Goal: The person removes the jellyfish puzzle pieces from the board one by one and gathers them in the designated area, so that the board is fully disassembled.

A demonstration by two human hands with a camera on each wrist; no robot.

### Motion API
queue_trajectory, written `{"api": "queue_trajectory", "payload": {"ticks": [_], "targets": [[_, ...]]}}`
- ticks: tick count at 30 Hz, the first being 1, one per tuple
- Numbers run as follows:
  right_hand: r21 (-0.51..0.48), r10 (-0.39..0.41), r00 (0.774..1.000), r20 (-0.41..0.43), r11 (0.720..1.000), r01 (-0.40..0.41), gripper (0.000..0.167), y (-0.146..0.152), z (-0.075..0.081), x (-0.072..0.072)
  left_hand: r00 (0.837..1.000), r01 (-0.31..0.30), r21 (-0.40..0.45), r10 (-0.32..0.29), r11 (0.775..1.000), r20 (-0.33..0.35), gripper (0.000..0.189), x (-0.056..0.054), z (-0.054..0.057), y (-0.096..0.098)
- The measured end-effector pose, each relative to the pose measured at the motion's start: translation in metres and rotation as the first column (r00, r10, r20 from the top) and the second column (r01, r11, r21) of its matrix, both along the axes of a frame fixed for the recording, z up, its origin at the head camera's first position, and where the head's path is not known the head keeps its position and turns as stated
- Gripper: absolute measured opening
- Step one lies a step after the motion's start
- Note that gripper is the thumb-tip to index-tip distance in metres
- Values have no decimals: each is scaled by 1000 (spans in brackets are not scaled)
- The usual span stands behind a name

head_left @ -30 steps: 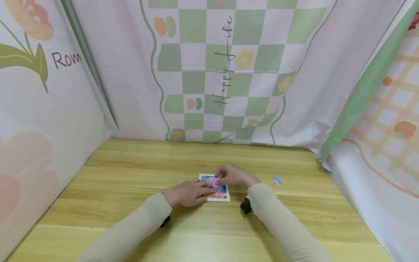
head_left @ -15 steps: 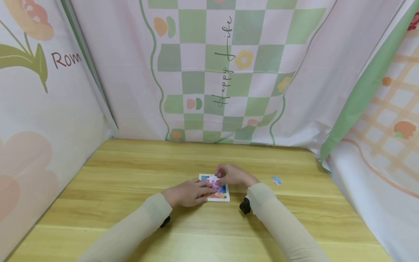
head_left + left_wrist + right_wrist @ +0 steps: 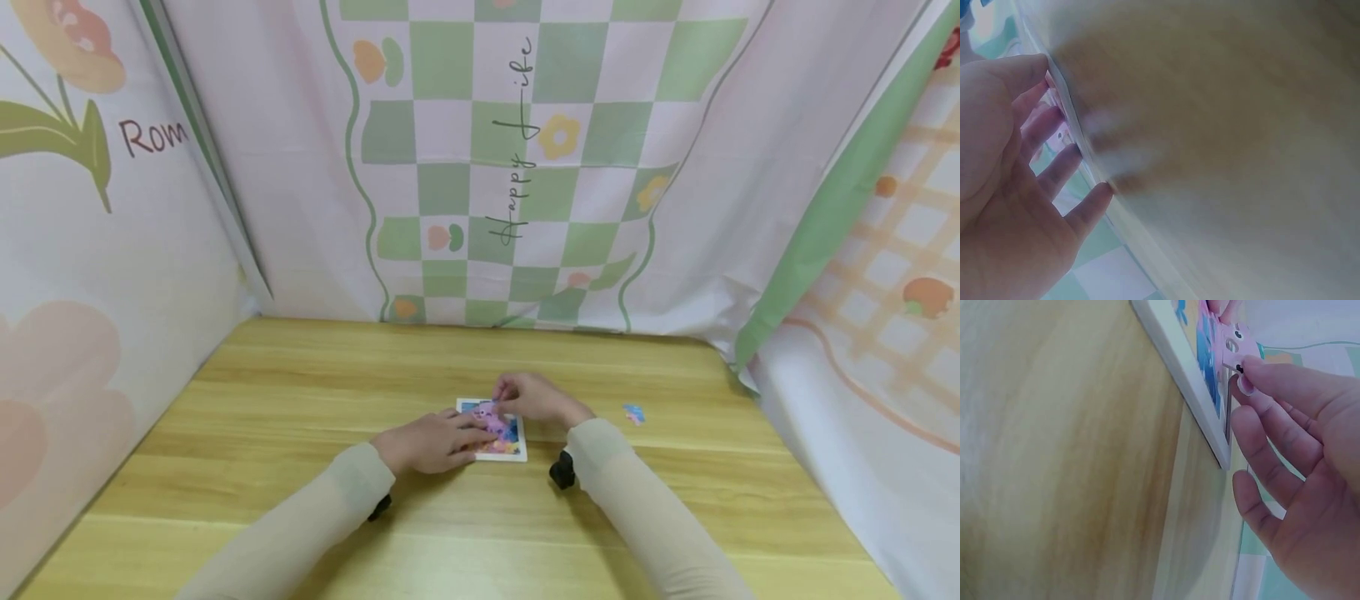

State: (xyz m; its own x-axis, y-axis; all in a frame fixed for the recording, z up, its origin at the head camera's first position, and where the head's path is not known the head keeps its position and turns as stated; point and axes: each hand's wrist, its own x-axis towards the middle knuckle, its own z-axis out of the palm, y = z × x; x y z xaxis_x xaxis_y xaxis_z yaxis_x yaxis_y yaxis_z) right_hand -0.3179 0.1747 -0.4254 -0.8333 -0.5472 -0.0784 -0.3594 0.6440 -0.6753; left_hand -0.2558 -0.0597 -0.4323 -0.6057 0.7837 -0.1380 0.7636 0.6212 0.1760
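A small jigsaw puzzle with a white frame and a pink character on blue lies mid-table. My left hand rests on its left side, fingers stretched over the picture; in the left wrist view the thumb is at the edge. At the top right corner, my right hand pinches a pink puzzle piece with a printed face between thumb and index finger. That piece stands tilted up from the picture in the right wrist view, and the other right fingers are loosely bent. Part of the picture is hidden under my left fingers.
A loose blue and pink puzzle piece lies on the wooden table to the right of my right hand. Printed curtains hang along the back and both sides of the table.
The pink piece in my right fingers has shifted its tilt slightly over the top of the picture. My left hand has stayed where it was, and the loose piece has not moved.
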Motion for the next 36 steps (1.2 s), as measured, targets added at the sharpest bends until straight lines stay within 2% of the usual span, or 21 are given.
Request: {"api": "queue_trajectory", "payload": {"ticks": [7,15,21,28,36], "targets": [[-1,31,999,-18,1000,-31,12,1,2,-2,1000,9,-1,-9,1000,-20,49,-1,0,0],[-9,64,996,-60,998,-65,14,15,7,-3,1000,6,-12,-6,1000,-19,49,-2,2,0],[-7,27,998,-59,1000,-27,14,33,8,0,1000,13,-18,-14,1000,-22,48,-1,2,1],[-17,-44,999,-18,999,43,16,58,6,1,1000,11,-15,-11,1000,-19,48,1,3,1],[6,-109,994,8,994,109,22,91,9,6,999,14,-23,-14,1000,-37,48,0,-1,0]]}}
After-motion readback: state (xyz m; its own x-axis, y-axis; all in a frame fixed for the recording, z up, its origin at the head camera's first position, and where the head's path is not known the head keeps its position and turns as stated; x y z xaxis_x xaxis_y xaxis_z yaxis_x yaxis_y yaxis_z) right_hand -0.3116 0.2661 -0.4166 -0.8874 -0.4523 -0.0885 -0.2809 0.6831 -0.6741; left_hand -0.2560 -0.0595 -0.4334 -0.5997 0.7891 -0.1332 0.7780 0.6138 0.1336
